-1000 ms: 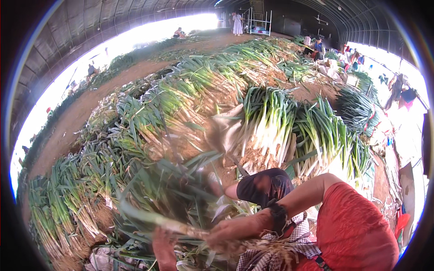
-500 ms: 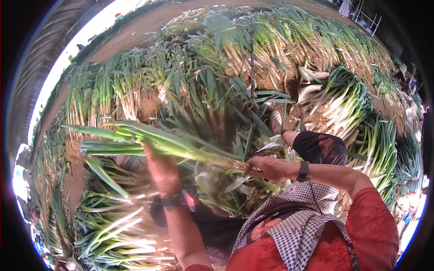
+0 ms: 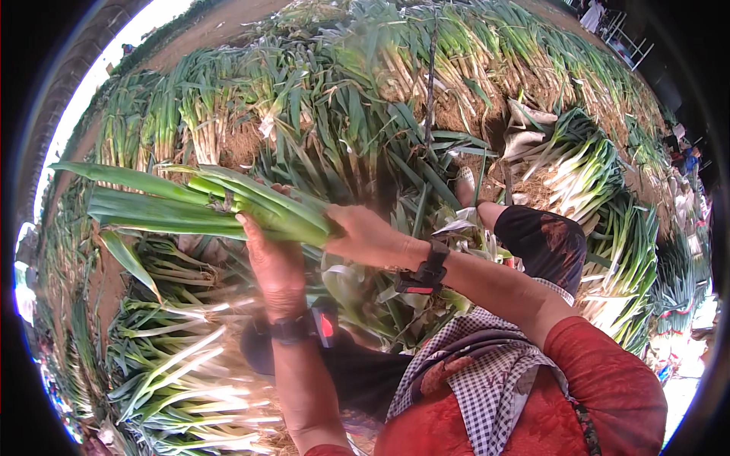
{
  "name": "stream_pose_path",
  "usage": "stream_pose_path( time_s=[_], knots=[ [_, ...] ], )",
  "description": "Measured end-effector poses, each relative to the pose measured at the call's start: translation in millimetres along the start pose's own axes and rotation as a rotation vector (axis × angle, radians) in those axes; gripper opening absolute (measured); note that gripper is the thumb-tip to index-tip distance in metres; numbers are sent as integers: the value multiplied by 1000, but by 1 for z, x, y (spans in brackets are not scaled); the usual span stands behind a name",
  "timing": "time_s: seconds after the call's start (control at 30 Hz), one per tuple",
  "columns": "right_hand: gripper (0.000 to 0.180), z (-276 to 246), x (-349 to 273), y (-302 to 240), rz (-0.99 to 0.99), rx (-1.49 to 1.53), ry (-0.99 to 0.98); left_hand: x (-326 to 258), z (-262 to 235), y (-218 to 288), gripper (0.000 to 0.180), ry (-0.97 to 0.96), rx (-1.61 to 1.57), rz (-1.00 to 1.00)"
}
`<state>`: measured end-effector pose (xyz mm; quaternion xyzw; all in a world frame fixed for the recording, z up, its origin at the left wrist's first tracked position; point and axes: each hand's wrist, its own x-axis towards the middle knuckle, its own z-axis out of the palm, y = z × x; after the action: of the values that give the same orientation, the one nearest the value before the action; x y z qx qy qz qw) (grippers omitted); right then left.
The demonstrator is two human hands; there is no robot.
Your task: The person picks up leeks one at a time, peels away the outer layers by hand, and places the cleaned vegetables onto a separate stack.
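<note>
A large leek (image 3: 228,201) lies across in front of me, its broad green leaves fanning out to the left. My left hand (image 3: 270,254) grips it from below near the base of the leaves, thumb up along the stalk. Against its right part my right hand (image 3: 361,232) is closed, fingers wrapped round the stalk and partly hidden. The root end cannot be seen behind my right hand. Below the hands lies a heap of stripped pale leaves (image 3: 346,292) between my legs.
Cleaned leeks with white stalks (image 3: 190,380) lie in a pile at the lower left. More cleaned leeks (image 3: 585,182) are stacked at the right. Rows of unpeeled leeks with brown roots (image 3: 213,125) stand beyond. A thin dark pole (image 3: 431,83) rises ahead, near a beige cloth (image 3: 525,129).
My right hand has moved left and up from the leek's root end to the stalk near my left hand. The leek has shifted slightly left.
</note>
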<state>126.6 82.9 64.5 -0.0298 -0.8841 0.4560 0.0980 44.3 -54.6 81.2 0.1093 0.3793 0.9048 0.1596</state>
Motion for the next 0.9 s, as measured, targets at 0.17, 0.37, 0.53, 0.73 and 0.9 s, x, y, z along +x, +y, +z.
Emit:
stream_pose_path(
  time_s=[0.17,0.37,0.53,0.73,0.9],
  knots=[
    [29,-13,-4,0,196,191,-73,-2,2,-10,70,-86,38,-38],
    [11,-13,-18,58,649,1146,127,-5,11,-15,77,-211,4,-63],
    [22,-17,-102,202,760,319,51,-3,13,-12,75,-325,-168,-189],
    [29,-45,-131,171,315,-290,-94,-6,35,-15,80,-295,6,-165],
    [34,-42,-75,50,6,176,90,-10,47,-21,75,-244,67,-123]
  ],
)
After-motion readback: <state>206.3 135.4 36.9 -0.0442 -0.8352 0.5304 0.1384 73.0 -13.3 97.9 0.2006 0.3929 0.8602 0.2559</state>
